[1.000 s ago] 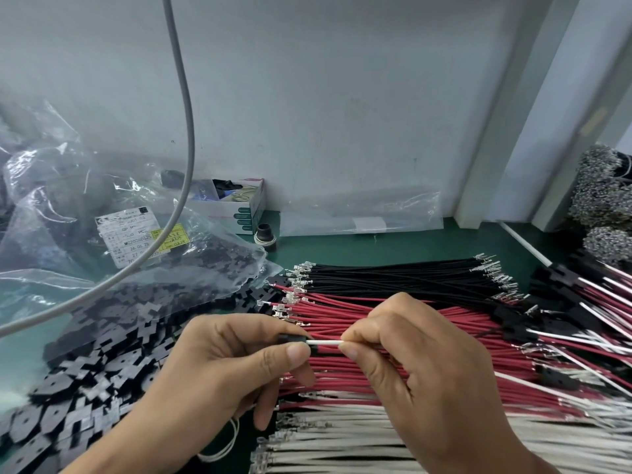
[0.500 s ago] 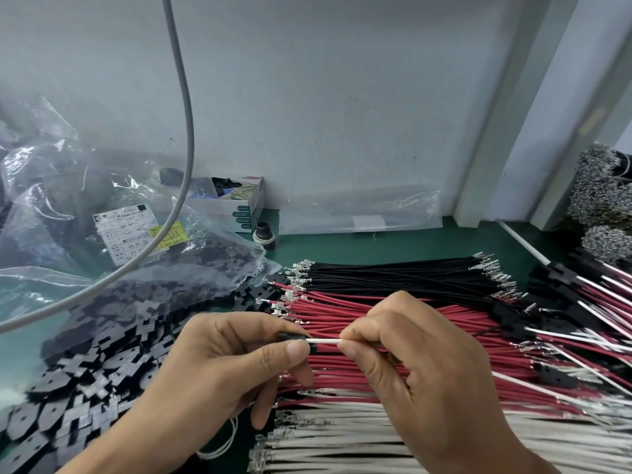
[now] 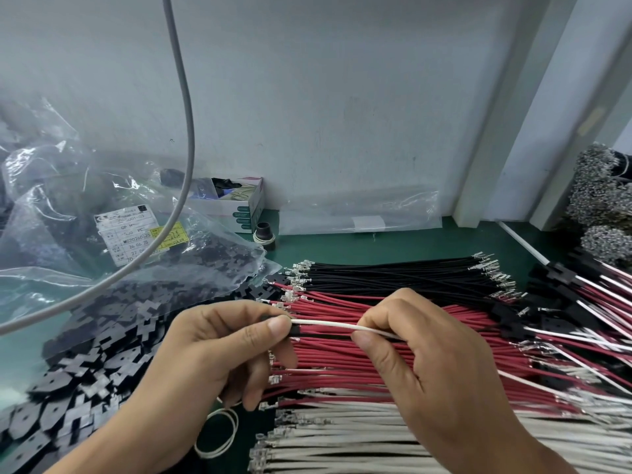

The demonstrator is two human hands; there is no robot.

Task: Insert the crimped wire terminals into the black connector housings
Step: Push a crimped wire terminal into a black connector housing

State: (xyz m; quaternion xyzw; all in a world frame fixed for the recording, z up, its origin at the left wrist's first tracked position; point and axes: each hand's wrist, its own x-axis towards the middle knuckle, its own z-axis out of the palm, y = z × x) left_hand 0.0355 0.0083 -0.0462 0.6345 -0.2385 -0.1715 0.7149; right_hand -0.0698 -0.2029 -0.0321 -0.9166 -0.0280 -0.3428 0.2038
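Green table [image 3: 393,246] is stretching out below a pale blue wall, and it is carrying lots of wires. Black wires [image 3: 393,273] are lying at the back, red wires [image 3: 342,367] are lying in the middle, and white wires [image 3: 342,436] are lying closest to the person. Shiny metal tips are showing at the ends of the wires. The left hand [image 3: 212,357] is curling its thumb and fingers around a small black housing [image 3: 295,331], so its grip is pinching that piece, which is mostly hiding behind the thumb. One white wire [image 3: 325,323] is running from the housing across to the right hand [image 3: 427,364]. The right hand's grip is pinching this wire between thumb and fingers. Both hands are hanging just above the red wires. A big pile of black housings [image 3: 78,364] is lying on the left, some spilling out of a clear plastic bag [image 3: 51,206]. A grey cable [image 3: 186,107] is hanging down in front of the wall. Finished wires with housings [image 3: 581,295] are lying on the right.
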